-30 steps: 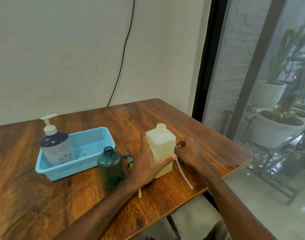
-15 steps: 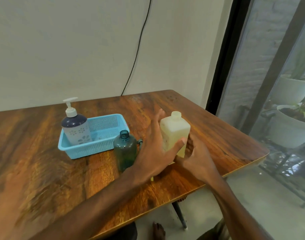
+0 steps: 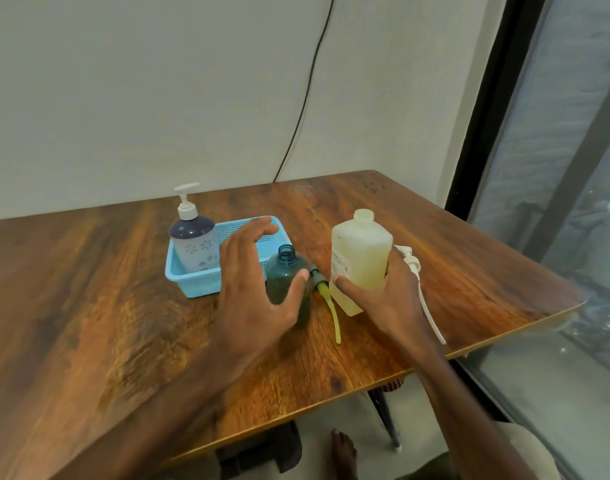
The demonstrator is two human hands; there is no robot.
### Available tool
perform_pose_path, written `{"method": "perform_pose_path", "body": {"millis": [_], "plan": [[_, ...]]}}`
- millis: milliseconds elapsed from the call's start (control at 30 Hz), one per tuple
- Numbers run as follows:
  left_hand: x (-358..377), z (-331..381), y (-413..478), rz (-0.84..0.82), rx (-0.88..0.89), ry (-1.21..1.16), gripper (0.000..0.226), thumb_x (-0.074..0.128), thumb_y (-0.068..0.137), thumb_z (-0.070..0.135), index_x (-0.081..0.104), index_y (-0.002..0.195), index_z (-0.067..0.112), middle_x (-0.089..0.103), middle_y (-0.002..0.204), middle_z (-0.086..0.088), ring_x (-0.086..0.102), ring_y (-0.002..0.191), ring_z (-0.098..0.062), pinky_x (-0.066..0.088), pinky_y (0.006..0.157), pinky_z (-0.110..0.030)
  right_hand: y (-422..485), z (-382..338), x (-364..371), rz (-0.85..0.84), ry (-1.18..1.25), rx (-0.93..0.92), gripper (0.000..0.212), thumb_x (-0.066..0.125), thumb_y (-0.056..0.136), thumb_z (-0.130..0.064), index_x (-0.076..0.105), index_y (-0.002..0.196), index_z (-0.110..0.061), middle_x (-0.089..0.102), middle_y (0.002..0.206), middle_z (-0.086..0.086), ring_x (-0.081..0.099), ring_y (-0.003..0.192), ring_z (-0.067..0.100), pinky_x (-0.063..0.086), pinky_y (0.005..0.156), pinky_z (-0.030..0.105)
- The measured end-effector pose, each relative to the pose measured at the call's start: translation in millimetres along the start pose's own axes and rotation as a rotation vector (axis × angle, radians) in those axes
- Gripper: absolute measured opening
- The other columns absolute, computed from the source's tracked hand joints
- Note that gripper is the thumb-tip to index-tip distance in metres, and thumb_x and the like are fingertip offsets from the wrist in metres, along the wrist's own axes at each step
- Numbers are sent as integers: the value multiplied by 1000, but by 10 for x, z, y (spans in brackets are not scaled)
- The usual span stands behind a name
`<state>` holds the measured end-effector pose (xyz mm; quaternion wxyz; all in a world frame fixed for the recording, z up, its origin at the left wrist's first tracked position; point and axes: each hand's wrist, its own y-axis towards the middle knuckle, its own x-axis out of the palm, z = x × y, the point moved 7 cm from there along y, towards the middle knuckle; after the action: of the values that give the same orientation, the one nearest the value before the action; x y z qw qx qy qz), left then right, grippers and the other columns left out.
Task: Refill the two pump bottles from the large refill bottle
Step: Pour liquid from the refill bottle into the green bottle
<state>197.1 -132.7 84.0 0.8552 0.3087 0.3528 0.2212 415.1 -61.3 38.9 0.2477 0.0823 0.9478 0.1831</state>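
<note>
Toward the right side of the table (image 3: pixel 89 306): upright refill bottle (image 3: pixel 362 258), cap off, yellowish inside. Gripped low down by the right hand (image 3: pixel 383 299), thumb across the front. Just left of it, flat on the wood, a yellow-tube pump (image 3: pixel 326 296), then the teal bottle (image 3: pixel 286 271), upright and open-necked. Left hand (image 3: pixel 255 289) spread wide right in front of that one, holding nothing, thumb over its side; can't tell if actually touching. Further left, pump bottle (image 3: pixel 196 244) standing in the left end of a blue basket (image 3: pixel 192 285). Behind the right hand, a white pump (image 3: pixel 414 268) lying flat, tube trailing toward the table edge.
</note>
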Motion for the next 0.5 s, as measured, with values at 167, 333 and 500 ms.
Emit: {"method": "perform_pose_path", "body": {"millis": [167, 333, 500], "plan": [[157, -247, 58, -190, -194, -10, 82, 79, 79, 59, 34, 144, 37, 43, 148, 8, 41, 130, -5, 41, 105, -28, 10, -49, 38, 3, -21, 2, 94, 85, 74, -44, 36, 151, -22, 51, 149, -2, 54, 131, 19, 48, 86, 23], [309, -314, 112, -336, -213, -41, 76, 65, 71, 78, 47, 133, 39, 55, 139, 15, 51, 116, -3, 42, 88, -10, 27, -42, 71, 16, -45, -7, 94, 85, 73, -46, 36, 151, -22, 52, 148, -1, 55, 130, 19, 50, 86, 24], [376, -345, 193, -398, -165, -38, 90, 57, 67, 89, 49, 139, 37, 59, 139, 14, 55, 122, -5, 49, 95, -14, 51, -49, 66, 4, -19, -7, 99, 83, 67, -59, 39, 149, -25, 54, 145, -5, 55, 127, 16, 46, 76, 13]]}}
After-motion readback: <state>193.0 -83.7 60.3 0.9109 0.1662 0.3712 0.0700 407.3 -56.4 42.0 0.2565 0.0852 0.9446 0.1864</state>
